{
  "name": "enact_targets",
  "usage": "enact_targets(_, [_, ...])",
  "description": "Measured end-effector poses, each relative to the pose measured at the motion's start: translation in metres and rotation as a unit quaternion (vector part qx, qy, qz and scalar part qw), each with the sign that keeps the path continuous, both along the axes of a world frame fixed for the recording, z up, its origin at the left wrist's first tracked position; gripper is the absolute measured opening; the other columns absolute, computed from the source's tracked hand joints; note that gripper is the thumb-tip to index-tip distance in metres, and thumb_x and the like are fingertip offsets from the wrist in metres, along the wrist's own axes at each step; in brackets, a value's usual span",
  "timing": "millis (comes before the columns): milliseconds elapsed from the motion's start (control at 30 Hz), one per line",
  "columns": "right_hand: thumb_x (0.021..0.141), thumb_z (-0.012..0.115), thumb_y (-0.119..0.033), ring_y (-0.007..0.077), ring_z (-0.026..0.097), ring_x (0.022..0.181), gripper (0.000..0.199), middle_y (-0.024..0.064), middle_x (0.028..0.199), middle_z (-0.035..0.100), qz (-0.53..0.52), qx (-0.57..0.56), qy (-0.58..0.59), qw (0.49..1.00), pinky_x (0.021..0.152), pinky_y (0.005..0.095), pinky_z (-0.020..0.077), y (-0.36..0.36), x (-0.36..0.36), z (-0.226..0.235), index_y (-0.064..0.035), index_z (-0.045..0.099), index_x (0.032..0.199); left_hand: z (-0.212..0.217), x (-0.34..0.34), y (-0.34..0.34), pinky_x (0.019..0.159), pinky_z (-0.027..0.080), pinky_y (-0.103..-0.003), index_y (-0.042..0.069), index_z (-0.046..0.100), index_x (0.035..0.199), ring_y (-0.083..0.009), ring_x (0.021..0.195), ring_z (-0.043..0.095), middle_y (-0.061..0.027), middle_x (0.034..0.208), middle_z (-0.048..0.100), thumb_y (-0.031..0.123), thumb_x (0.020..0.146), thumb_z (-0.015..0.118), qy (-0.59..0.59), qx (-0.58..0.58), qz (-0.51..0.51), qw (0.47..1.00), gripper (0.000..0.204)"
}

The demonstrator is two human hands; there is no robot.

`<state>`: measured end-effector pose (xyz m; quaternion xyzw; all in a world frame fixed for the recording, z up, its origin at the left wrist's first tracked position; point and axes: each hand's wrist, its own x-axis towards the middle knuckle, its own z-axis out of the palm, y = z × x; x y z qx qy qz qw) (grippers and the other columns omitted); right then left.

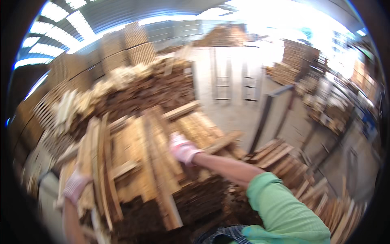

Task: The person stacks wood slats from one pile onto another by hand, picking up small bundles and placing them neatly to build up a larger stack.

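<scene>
My left hand (76,185), in a white and pink glove, is at the left side of a stack, against several long narrow planks (94,162). Blur hides how its fingers lie. In a similar glove, my right hand (183,148) is over the boards right of the middle, just beside a long plank with a dark edge (156,171). That plank lies lengthwise on the stack, its near end jutting out toward me. Whether the right fingers grip anything is smeared by motion. Under both hands is a layer of pale boards (130,142), with short crosspieces (126,168) on it.
Behind the stack rises a large pile of rough brown lumber (150,93), with tall board stacks (122,51) further back. To the right stands a dark metal post frame (262,118). More loose boards (276,156) lie at the right, near my arm.
</scene>
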<state>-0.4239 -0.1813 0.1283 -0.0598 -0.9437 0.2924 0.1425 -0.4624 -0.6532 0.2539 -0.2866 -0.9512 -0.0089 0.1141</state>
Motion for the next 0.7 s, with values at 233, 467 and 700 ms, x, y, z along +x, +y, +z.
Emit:
enact_targets(233, [0.095, 0.047, -0.028, 0.05, 0.052, 0.129, 0.062, 0.0384, 0.14, 0.046, -0.019, -0.107, -0.075, 0.991, 0.107, 0.0545, 0.0437, -0.009, -0.028, -0.016, 0.005, 0.034, 0.146, 0.074, 0.018, 0.025, 0.11, 0.033, -0.06, 0.019, 0.036, 0.146, -0.0347, 0.139, 0.032, -0.0116, 0.157, 0.031, 0.05, 0.09, 0.062, -0.398, 0.383, 0.226, 0.803, 0.069])
enact_targets(467, [0.099, 0.054, -0.044, 0.0396, 0.057, 0.122, 0.072, 0.0313, 0.139, 0.048, -0.018, -0.17, 0.013, 0.985, 0.099, 0.0491, 0.0503, 0.008, 0.006, 0.063, -0.0031, 0.029, 0.153, 0.069, 0.034, 0.146, 0.104, 0.043, -0.037, 0.005, 0.048, 0.146, -0.0223, 0.121, 0.051, -0.0082, 0.133, 0.055, 0.035, 0.1, 0.06, -0.341, 0.48, -0.015, 0.808, 0.056])
enact_targets(700, [0.091, 0.071, -0.044, 0.029, 0.063, 0.093, 0.079, 0.0184, 0.121, 0.057, 0.092, -0.758, 0.14, 0.63, 0.08, 0.0458, 0.0576, 0.001, 0.038, 0.093, -0.0062, 0.033, 0.149, 0.028, 0.098, 0.304, 0.076, 0.059, -0.03, 0.001, 0.038, 0.148, -0.0222, 0.095, 0.066, -0.0124, 0.119, 0.061, 0.019, 0.087, 0.069, -0.527, 0.433, -0.084, 0.727, 0.071])
